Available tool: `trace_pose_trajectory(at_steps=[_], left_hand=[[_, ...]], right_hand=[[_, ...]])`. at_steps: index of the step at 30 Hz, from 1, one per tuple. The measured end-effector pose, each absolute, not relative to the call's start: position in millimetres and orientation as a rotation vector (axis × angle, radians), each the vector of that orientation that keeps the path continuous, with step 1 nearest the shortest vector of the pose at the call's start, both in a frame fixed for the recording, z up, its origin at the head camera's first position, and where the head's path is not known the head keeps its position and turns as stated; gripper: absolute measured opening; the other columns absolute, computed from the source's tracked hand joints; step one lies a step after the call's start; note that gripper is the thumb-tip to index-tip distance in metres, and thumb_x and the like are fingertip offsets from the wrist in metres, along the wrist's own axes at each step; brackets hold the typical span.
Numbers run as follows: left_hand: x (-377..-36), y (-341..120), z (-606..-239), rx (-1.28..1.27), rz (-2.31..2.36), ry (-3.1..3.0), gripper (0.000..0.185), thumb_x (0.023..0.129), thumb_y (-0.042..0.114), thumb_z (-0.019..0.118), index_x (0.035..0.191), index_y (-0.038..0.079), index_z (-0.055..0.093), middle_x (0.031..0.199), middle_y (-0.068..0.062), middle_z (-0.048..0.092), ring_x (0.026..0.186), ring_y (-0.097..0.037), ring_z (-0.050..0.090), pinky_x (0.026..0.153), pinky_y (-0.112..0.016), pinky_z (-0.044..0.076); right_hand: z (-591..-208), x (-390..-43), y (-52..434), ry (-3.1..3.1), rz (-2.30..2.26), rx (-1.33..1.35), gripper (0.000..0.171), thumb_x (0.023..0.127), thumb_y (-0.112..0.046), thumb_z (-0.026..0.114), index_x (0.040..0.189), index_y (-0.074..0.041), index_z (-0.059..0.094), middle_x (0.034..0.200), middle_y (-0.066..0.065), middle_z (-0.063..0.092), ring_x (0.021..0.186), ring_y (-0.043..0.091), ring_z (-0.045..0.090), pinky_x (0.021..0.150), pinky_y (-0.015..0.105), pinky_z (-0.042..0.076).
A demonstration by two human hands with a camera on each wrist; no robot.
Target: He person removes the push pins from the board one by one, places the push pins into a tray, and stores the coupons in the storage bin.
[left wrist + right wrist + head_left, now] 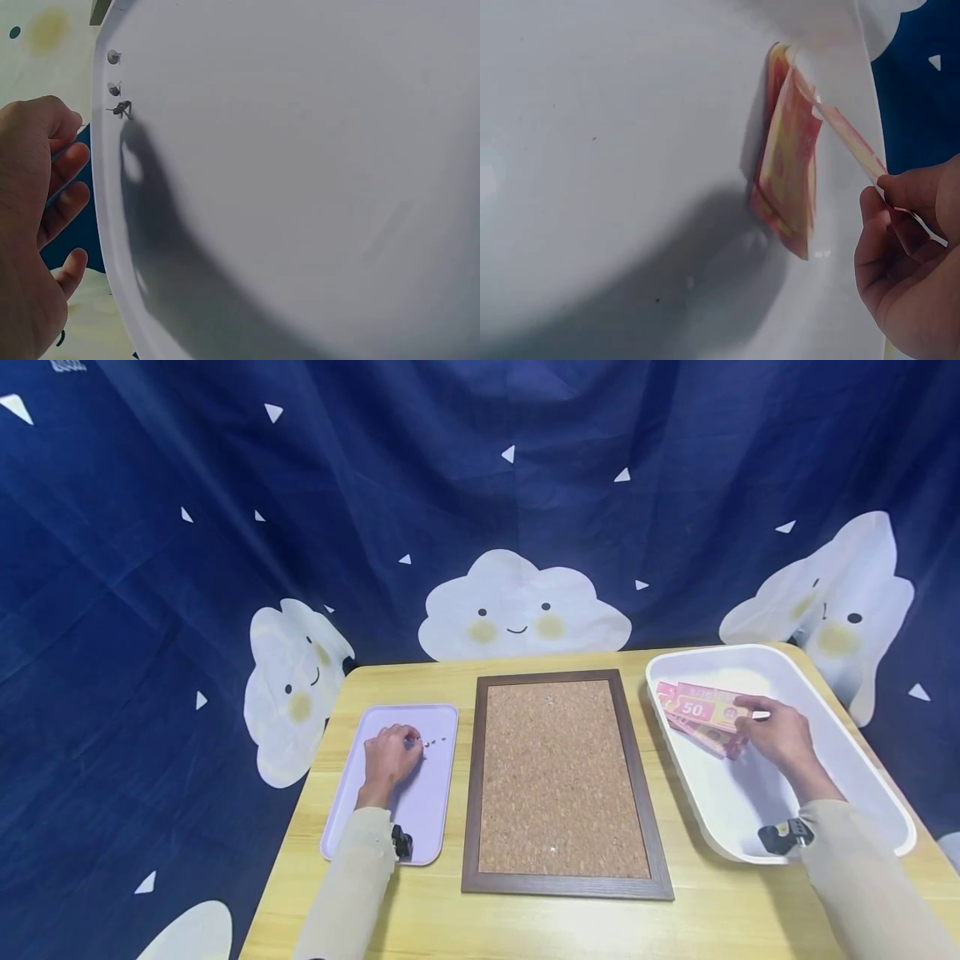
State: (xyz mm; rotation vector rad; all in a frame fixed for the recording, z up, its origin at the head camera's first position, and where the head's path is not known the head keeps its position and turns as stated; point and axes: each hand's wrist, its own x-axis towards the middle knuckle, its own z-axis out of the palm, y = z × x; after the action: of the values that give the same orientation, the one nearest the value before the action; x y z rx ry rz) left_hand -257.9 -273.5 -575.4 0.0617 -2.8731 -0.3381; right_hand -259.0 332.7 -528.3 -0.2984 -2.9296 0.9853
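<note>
Over the lilac tray, my left hand brings thumb and index finger together. A tiny pin-like point shows at these fingertips in the left wrist view, seemingly a thumbtack; its head is hidden. Several metal thumbtacks lie loose just beyond the fingers. On the right, my right hand pinches the end of a pink and yellow paper banknote marked 50. The raised note is seen nearly edge-on in the right wrist view. Beneath it, more pink and yellow banknotes lie overlapping in the white basin.
Between the two containers lies a cork board with a dark brown frame. A tack is visible near its top and a small bright spot near its bottom. All stand on a wooden table, before a blue curtain with white clouds.
</note>
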Motion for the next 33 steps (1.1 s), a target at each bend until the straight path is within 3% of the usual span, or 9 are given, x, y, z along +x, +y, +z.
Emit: trace_pose_trajectory(at_steps=[7,16,33], left_hand=[[-259,-273,-580,0.088,-0.344,-2.915,0.015,0.078,0.031,0.060,0.087,0.021,0.065,0.085,0.003,0.064,0.083,-0.020,0.057,0.079,-0.047,0.038],[-258,-273,-586,0.100,-0.332,-2.934,0.015,0.077,0.031,0.060,0.087,0.021,0.065,0.085,0.003,0.065,0.084,-0.021,0.058,0.079,-0.046,0.039],[-254,-272,-592,0.122,-0.315,-2.972,0.018,0.077,0.033,0.060,0.090,0.022,0.064,0.090,0.002,0.063,0.088,-0.021,0.058,0.079,-0.047,0.039]], right_hand=[[-539,-263,338,-2.963,0.996,-0.293,0.041,0.079,-0.022,0.056,0.117,-0.008,0.057,0.092,0.022,0.064,0.070,0.019,0.056,0.057,0.026,0.035],[-552,-264,343,-3.015,1.037,-0.288,0.046,0.077,-0.021,0.055,0.120,-0.006,0.053,0.113,0.023,0.053,0.089,0.033,0.051,0.062,0.028,0.034],[-557,-262,346,-3.191,1.093,-0.300,0.056,0.073,-0.019,0.061,0.123,-0.001,0.047,0.108,0.023,0.050,0.091,0.033,0.047,0.067,0.031,0.033]])
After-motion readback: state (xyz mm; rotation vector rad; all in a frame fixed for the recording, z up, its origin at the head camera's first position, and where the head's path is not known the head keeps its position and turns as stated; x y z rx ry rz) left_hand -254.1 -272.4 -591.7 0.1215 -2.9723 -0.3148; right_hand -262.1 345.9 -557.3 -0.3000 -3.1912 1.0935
